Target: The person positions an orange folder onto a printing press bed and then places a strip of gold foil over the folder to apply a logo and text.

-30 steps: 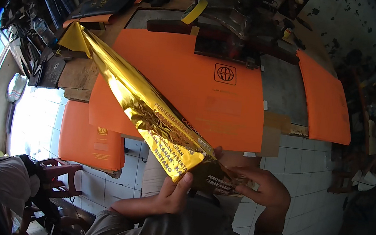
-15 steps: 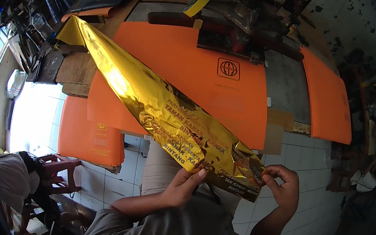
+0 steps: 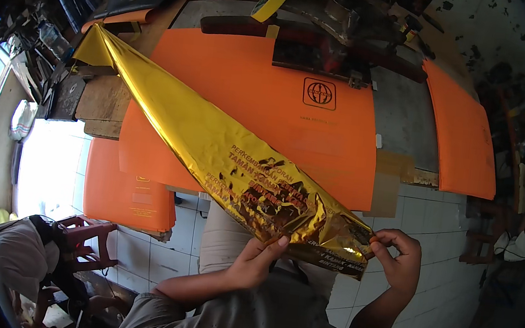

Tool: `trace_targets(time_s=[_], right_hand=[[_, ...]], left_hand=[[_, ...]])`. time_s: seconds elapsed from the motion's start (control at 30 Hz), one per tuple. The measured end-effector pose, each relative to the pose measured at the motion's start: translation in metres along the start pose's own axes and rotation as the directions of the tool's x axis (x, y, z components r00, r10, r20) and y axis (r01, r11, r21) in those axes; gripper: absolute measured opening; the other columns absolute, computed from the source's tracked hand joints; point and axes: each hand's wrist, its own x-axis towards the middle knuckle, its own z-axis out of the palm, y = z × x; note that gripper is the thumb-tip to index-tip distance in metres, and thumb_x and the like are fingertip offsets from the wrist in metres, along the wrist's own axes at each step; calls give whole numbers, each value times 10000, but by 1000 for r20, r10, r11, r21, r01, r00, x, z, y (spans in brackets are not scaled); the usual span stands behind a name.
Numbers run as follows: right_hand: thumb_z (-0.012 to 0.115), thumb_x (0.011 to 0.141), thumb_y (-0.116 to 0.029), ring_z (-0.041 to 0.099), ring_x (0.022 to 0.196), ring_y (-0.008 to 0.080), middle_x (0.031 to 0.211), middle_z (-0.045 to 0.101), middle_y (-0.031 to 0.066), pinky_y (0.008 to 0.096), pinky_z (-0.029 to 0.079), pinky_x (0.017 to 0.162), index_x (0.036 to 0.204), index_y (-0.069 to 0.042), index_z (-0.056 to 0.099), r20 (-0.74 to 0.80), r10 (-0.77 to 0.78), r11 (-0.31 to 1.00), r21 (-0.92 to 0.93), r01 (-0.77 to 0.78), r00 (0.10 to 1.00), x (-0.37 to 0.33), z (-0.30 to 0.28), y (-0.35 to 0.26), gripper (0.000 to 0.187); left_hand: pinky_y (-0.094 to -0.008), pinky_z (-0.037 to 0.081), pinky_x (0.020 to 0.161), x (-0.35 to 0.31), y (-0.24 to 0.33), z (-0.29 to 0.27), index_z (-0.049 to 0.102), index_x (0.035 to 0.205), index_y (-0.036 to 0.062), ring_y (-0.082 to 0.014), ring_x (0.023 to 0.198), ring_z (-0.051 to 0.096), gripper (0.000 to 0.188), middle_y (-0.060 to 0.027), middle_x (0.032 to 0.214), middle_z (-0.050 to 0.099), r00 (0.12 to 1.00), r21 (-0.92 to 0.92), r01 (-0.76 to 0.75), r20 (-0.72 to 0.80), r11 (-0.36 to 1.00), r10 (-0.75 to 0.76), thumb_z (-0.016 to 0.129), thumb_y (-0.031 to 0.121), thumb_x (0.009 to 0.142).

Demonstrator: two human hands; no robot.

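A long sheet of shiny gold foil (image 3: 170, 124) slants from the far left of the bench down to my lap, its near end crumpled and marked with used lettering. My left hand (image 3: 257, 258) pinches the foil's near edge between thumb and fingers. At its right corner, my right hand (image 3: 396, 254) grips it the same way. Beneath the foil lies a wide orange cover sheet (image 3: 221, 72) with a dark globe emblem. A dark press (image 3: 327, 48) stands over the sheet's far edge.
Orange covers are stacked at the right (image 3: 463, 135) and on a lower support at the left (image 3: 123, 190). A roll of yellow tape (image 3: 271, 3) is by the press. At lower left, another person (image 3: 19, 253) bends beside a red stool (image 3: 88, 241).
The foil looks more taut along its length, and its creases and lettered end have shifted slightly. Both hands keep their grip in nearly the same places.
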Motion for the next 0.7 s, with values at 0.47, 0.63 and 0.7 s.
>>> trace_targets(time_s=[0.47,0.63,0.7], right_hand=[[823,942,-20,796,844,185,916,817,135,330,612,797,1123,37,758,77,-82,997,3,82,994,7,-3,7,200],[853,932,-51,805,869,181,958,827,134,323,619,809,1181,23,767,198,-90,996,17,88,976,8,4,3,274],[869,934,-109,809,958,201,1061,836,105,341,623,860,1251,-22,774,319,-100,994,82,78,942,6,13,4,342]], left_hand=[[-302,463,1046,0,21,18,527,1541,-31,-108,1216,585,446,-34,1341,667,993,52,-118,17,992,117,491,249,1195],[-328,422,1166,-16,18,4,494,1575,-59,-152,1376,560,471,-101,1492,635,994,43,-104,-30,994,106,484,211,1189],[-407,408,1210,-25,25,-4,467,1595,-38,-228,1426,552,486,-134,1543,591,936,-80,-351,-31,933,350,498,174,1159]])
